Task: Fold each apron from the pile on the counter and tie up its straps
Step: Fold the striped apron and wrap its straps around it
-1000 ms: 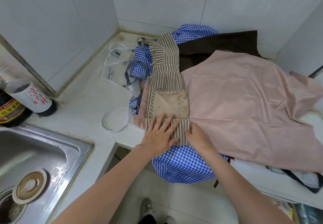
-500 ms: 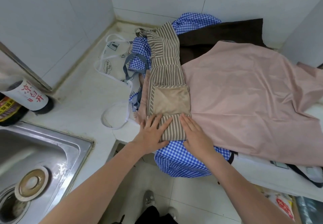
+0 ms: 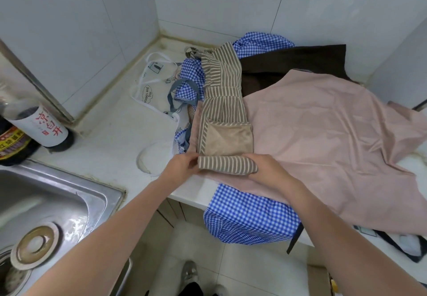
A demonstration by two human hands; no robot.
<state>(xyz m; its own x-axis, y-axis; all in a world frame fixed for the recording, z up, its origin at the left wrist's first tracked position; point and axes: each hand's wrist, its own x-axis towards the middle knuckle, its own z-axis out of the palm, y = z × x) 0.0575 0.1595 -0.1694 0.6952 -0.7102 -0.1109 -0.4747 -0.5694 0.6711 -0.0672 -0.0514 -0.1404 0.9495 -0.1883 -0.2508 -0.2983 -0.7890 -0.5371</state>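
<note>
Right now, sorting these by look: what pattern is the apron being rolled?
Brown-and-cream stripes, with a plain tan pocket; the striped apron shows best in the head view.

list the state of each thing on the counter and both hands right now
striped apron: folded into a long strip, near end rolled up
left hand: pinches the roll's left end
right hand: grips the roll's right end
pink apron: spread flat, unfolded
checked apron: unfolded, hanging over the counter edge
brown apron: under the pile, unfolded
bottle: upright
</note>
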